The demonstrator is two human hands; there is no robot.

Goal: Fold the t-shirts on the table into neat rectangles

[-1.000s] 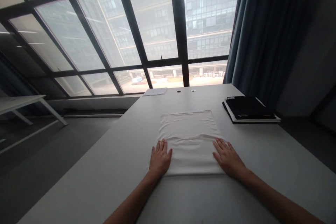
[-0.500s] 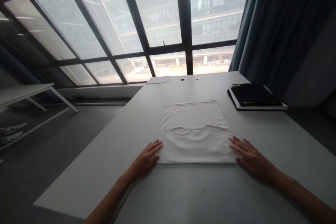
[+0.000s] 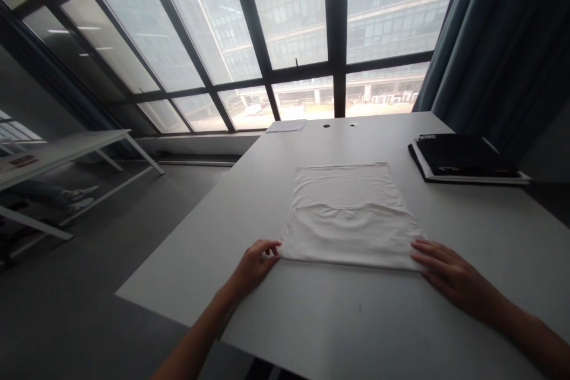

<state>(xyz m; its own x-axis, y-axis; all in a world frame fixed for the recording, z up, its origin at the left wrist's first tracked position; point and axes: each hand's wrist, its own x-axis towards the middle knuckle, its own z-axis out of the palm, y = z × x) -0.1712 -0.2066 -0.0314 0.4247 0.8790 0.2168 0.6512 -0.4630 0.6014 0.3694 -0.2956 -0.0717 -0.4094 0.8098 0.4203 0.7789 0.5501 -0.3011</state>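
Note:
A folded white shirt (image 3: 347,231) lies on the white table, its near edge toward me and a wavy fold line running across its middle. At its near left corner my left hand (image 3: 256,264) has its fingers curled, with thumb and forefinger pinching the edge of the fabric. My right hand (image 3: 449,270) rests at the near right corner, fingers stretched out and fingertips lying on the shirt.
The white table (image 3: 356,303) reaches toward the windows. Black folded cloth or folders (image 3: 463,157) lie stacked on its right side. A sheet of paper (image 3: 286,126) is at the far left edge. Another table (image 3: 66,151) stands left, with a person's legs (image 3: 48,193) beneath it.
My view has turned left, so everything sits further right. My left hand's fingers have gone from stretched out to pinched at the shirt's corner. The right hand stays at its corner.

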